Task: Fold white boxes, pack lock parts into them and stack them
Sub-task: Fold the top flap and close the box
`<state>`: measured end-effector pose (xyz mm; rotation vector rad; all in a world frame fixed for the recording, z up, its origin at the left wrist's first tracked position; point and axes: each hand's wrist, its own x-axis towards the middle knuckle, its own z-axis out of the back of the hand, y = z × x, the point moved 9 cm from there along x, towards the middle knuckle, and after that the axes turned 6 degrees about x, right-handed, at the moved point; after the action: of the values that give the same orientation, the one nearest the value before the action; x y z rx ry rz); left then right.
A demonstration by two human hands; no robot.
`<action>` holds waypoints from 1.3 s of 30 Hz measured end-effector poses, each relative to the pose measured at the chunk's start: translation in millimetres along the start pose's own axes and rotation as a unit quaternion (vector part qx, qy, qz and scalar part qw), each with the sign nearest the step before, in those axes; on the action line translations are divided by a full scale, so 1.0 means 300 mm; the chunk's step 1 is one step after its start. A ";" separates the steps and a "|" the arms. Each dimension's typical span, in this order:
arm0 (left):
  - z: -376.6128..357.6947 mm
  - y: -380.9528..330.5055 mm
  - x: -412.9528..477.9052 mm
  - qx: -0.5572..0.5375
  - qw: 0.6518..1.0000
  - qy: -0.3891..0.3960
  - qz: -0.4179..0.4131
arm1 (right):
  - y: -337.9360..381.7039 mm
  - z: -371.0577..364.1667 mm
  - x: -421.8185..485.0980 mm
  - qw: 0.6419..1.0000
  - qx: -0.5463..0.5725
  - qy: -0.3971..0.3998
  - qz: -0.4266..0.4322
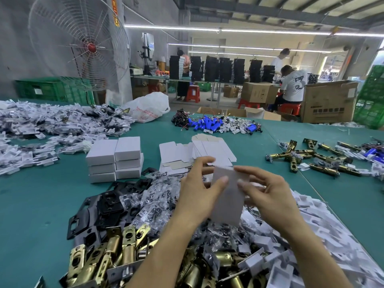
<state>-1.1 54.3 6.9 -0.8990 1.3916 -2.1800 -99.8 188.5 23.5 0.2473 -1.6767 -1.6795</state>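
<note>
To the right of the stack of closed white cardboard boxes [115,156], the left hand [199,190] and right hand [268,192] pinch opposite edges of a flat white cardboard sleeve [228,200], likely to square it open.

One flat white cardboard box blank [228,196], motion-blurred, folds indistinct, side edges covered by left hand [199,188] and right hand [268,194]. One heap of brass tubular latch bolts [116,252], cut off at bottom edge. One white plastic bag [149,107], red print too small to read.
</note>
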 end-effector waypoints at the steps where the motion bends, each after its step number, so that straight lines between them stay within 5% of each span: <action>1: -0.003 0.005 0.001 -0.011 1.000 0.003 0.010 | 0.003 0.023 0.001 0.999 0.036 -0.032 -0.003; 6: -0.045 0.022 -0.006 -0.153 0.983 0.044 0.094 | -0.032 0.063 0.006 0.959 0.241 -0.127 -0.078; 10: -0.055 0.022 -0.008 -0.242 0.964 0.042 0.105 | -0.087 -0.035 -0.016 0.942 0.276 -0.115 -0.149; 16: 0.056 0.027 0.009 -0.110 0.987 -0.106 0.056 | -0.119 -0.162 -0.034 0.959 0.208 -0.017 -0.191; 19: 0.071 0.010 0.010 0.016 0.995 -0.100 0.024 | -0.176 -0.177 -0.048 0.957 0.156 -0.002 -0.246; 22: 0.064 0.004 0.004 0.079 0.993 -0.080 0.029 | -0.191 -0.159 -0.043 0.940 0.222 -0.022 -0.257; 29: -0.010 0.011 0.009 -0.071 0.994 0.001 0.083 | -0.135 -0.041 -0.007 0.931 0.301 -0.103 -0.179; 33: 0.052 0.050 0.065 -0.124 0.980 -0.079 0.132 | -0.141 -0.086 -0.009 0.934 0.284 -0.054 -0.208; 39: 0.343 0.149 0.220 -0.257 0.901 -0.307 0.167 | -0.148 -0.116 -0.026 0.949 0.216 0.015 -0.229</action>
<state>23.9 -73.1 17.0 -1.2695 1.6360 -1.1292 -89.0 160.4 -24.9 0.9297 -2.0620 -1.5840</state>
